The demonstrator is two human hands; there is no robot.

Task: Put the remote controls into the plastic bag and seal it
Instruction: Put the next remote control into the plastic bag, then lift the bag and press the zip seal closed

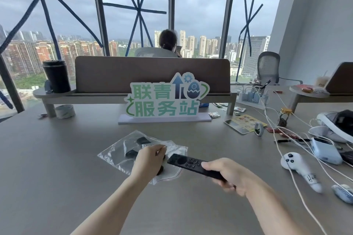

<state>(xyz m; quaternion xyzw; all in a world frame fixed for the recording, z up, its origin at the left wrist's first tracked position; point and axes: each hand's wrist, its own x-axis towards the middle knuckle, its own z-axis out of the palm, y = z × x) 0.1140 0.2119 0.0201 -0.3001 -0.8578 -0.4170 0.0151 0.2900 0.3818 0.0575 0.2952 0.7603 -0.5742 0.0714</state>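
A clear plastic bag [122, 150] lies flat on the grey table, with dark remote controls showing through it. My left hand [150, 158] rests on the bag's near right part, thumb and finger pinched on its edge. A black remote control [188, 164] with round buttons is held by its rear end in my right hand [227, 175]. It is just above the table, and its front tip points left at the bag's opening, close to my left hand.
A green-lettered sign [164, 101] stands behind the bag. White cables [286, 158], a white game controller [298, 168], a light-blue box [324, 150] and small items crowd the right side. A tape roll [64, 111] and a black cup [56, 76] are at the back left.
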